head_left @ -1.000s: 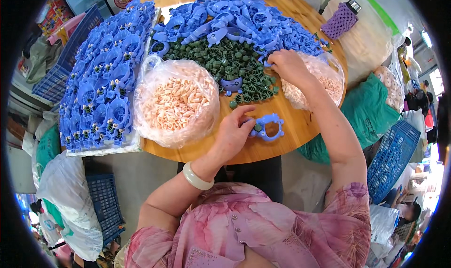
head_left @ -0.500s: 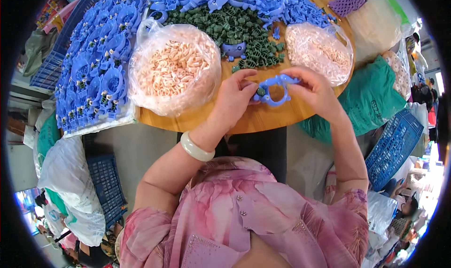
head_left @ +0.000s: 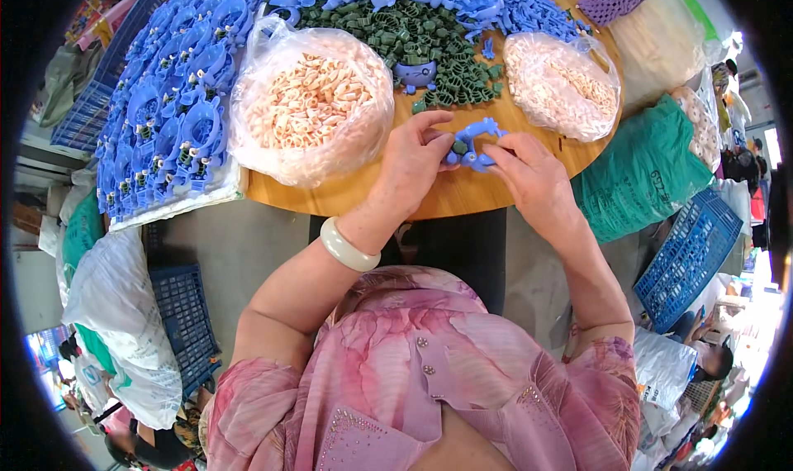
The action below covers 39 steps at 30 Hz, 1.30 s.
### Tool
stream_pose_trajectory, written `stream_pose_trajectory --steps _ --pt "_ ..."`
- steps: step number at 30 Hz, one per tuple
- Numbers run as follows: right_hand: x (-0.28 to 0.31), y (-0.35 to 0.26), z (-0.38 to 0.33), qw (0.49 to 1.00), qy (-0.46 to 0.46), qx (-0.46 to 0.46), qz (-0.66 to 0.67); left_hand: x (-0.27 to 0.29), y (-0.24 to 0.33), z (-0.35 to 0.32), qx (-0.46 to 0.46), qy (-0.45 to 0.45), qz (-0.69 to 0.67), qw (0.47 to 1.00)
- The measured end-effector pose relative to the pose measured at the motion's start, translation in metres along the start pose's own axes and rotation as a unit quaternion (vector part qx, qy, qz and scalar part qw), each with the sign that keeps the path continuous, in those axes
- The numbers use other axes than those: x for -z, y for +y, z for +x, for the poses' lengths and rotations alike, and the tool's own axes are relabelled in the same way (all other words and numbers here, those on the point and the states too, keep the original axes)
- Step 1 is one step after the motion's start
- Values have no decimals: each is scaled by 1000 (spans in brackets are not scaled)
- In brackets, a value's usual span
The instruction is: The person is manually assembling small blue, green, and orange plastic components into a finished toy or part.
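Note:
Above the table's near edge, both my hands close on one blue plastic toy part (head_left: 475,132) with a ring-like frame and a small dark green piece on its left side. My left hand (head_left: 413,159), below a pale bangle, pinches that left side. Fingers of my right hand (head_left: 529,173) grip the lower right of the part. Just beyond lie a heap of dark green plastic pieces (head_left: 462,83) and a single blue toy piece (head_left: 415,74). Clear bags of small cream pieces stand at left (head_left: 318,99) and right (head_left: 570,87).
Rows of assembled blue toys (head_left: 165,116) fill a white board left of the round wooden table (head_left: 289,206). Blue parts (head_left: 487,4) are piled at the back. A green sack (head_left: 644,173) and blue crates (head_left: 690,256) flank the right side; another crate (head_left: 183,322) stands lower left.
The blue toy part has turned between my hands. My right hand has shifted left and down, from the part's outer right end to its lower right.

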State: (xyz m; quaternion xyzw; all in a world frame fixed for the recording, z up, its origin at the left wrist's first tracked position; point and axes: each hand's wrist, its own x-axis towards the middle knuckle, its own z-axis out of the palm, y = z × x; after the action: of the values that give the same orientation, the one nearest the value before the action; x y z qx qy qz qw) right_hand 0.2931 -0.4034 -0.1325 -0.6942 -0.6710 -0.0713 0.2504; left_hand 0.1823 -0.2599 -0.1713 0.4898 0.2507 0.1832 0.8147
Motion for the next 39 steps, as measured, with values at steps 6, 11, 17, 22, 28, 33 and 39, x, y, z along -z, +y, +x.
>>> stream_pose_trajectory --steps 6,11,17,22,28,33,39 --pt "-1 3 -5 999 -19 -12 -41 1 -1 1 4 -7 6 1000" --pt "3 -1 -6 997 -15 -22 -78 1 -3 2 3 -3 -10 1000" --pt "4 -5 -5 994 26 -32 -98 3 -5 3 -11 -12 15 1000" --pt "-2 -13 -4 994 82 -58 -45 3 -3 1 -5 -15 44 999" --pt "-7 -12 0 995 79 -63 12 3 -2 1 -9 -20 57 998" --pt "-5 -9 2 997 54 -54 23 5 -4 3 -18 -22 65 998" --pt "-2 -5 3 998 43 -35 8 4 -5 5 -28 -26 78 996"
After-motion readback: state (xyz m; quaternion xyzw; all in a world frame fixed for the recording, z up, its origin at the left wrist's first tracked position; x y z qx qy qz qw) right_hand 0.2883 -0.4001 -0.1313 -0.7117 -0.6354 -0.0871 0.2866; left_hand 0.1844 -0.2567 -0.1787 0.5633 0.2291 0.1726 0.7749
